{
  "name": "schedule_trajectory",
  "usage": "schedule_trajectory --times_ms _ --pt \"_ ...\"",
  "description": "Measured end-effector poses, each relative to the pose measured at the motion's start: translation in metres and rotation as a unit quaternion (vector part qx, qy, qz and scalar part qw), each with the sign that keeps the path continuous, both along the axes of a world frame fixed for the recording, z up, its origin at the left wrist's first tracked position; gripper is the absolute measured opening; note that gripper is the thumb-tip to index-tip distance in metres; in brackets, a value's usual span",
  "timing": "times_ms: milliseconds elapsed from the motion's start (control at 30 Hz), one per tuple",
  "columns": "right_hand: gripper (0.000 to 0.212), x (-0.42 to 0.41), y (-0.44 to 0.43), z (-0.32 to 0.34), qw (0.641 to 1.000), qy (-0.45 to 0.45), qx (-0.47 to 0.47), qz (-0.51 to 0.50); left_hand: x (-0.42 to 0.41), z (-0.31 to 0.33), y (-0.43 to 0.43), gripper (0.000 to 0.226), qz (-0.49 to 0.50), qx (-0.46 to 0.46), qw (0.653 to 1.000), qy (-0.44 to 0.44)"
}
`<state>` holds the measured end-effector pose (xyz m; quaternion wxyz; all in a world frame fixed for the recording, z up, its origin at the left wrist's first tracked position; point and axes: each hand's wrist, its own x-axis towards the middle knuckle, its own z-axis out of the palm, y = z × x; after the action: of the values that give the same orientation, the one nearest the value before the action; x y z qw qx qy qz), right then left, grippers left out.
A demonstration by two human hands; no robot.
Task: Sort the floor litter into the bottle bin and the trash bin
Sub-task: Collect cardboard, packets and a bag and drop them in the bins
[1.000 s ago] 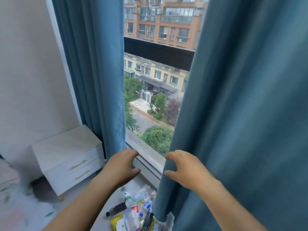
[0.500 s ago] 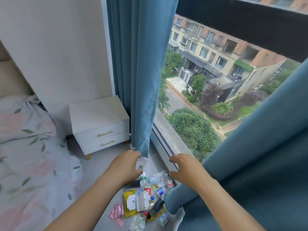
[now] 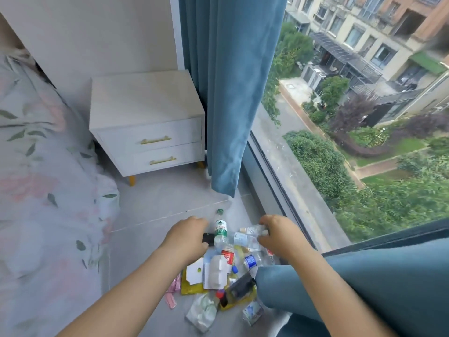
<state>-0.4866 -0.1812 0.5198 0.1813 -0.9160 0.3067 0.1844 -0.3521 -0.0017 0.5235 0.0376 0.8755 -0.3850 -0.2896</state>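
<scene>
- Tall window (image 3: 340, 166) filling the right side, with apartment blocks, hedges and lawn outside.
- Blue curtain (image 3: 230, 93) hanging at the window's left edge, hem just above the floor. Second blue curtain (image 3: 364, 295) bunched at lower right, one fold lying against the litter.
- Bed (image 3: 36, 166) along the left, under a floral cover of pink blooms and green leaves.
- White nightstand (image 3: 145, 122) between bed and hanging curtain, two drawers with gold bar handles.
- Grey tiled floor (image 3: 150, 215) bearing the litter pile (image 3: 233, 268), close to the window and between the two forearms.
- Left hand (image 3: 187, 235) over the pile's far left edge, fingers bent downward, tips hidden. Touching the black item (image 3: 208, 238) beside it or not: cannot tell.
- Right hand (image 3: 279, 233) over the far right edge, fingers curled over a crumpled clear bottle (image 3: 252, 233). Gripping or only resting: cannot tell.
- Green-label bottle (image 3: 220, 228) lying between the hands, green cap pointing away, white triangle emblem on the label, print too small to read.
- Red-label bottle (image 3: 228, 255) and blue-label bottle (image 3: 251, 261) nearer in the pile, lettering illegible.
- White cards (image 3: 213, 273) atop a yellow packet (image 3: 192, 288), with a black wrapper (image 3: 241, 284) just right of them.
- Pink wrappers (image 3: 173, 291) at the left fringe and a pale green wrapper (image 3: 202, 312) nearest.
</scene>
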Motion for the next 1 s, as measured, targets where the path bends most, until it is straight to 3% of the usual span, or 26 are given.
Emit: schedule_trajectory --times_ms 300,467,667,1000 --pt "0.043 0.023 -0.033 -0.281 0.999 0.025 -0.040 0.000 0.039 -0.289 -0.019 0.033 -0.047 0.027 0.998 -0.025" --pt "0.044 0.027 -0.048 -0.380 0.996 0.021 -0.084 0.023 0.047 -0.390 -0.031 0.029 -0.075 0.009 0.996 -0.035" --pt "0.045 0.019 -0.048 -0.430 0.988 0.012 -0.145 0.046 0.027 -0.445 -0.041 0.013 -0.125 0.008 0.990 -0.062" --pt "0.043 -0.017 -0.012 -0.438 0.991 0.055 -0.106 0.063 -0.008 -0.473 -0.015 0.034 -0.171 0.003 0.982 -0.084"
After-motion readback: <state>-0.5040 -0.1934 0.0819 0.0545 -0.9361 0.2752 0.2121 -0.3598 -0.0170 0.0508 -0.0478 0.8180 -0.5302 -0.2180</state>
